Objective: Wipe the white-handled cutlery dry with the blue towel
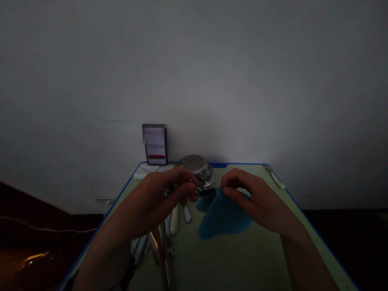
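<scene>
My left hand [163,198] is closed in a pinch on a dark, shiny metal spoon [208,192]; its rounded end points right and the fingers hide the rest. Beside it, my right hand [247,192] pinches the top of a blue cloth [226,220], which hangs down over the table and reaches the spoon's end. Below my left wrist lie several utensils, among them brown wooden sticks [164,250] and a pale handle [174,220]. My left forearm covers part of this pile.
A round metal bowl [195,163] sits at the table's back edge, behind my hands. Left of it a phone [156,147] stands upright against the wall. A pale-handled utensil [276,178] lies at the back right corner of the green, blue-edged table [230,266].
</scene>
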`<control>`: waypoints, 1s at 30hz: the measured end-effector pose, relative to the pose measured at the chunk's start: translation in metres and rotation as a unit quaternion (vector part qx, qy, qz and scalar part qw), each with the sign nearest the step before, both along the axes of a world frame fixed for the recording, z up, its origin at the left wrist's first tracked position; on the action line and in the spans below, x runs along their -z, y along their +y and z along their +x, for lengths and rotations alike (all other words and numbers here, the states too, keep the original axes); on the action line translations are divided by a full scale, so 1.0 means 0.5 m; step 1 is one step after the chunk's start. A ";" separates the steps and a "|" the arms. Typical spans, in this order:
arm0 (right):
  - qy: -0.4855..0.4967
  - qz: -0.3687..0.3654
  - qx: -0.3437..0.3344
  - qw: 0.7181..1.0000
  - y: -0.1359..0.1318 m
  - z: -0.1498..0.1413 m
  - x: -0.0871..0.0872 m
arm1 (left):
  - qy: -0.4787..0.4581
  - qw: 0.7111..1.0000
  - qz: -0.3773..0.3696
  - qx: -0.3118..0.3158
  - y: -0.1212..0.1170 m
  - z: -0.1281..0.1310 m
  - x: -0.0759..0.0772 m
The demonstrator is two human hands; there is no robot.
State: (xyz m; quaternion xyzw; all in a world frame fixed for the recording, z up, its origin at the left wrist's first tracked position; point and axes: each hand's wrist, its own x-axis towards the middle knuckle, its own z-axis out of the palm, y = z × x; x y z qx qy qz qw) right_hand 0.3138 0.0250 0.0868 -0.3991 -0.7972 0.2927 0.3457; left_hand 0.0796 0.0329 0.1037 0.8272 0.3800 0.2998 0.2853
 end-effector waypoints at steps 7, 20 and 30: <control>-0.018 0.043 -0.010 0.999 0.002 0.008 -0.001 | -0.030 0.999 -0.020 0.006 0.004 -0.005 0.008; 0.026 0.011 0.051 0.998 -0.003 -0.012 -0.004 | -0.008 1.000 -0.018 0.012 0.000 0.001 0.006; -0.049 0.010 -0.068 0.996 -0.005 -0.022 0.004 | -0.033 0.998 -0.059 0.012 0.006 0.011 0.010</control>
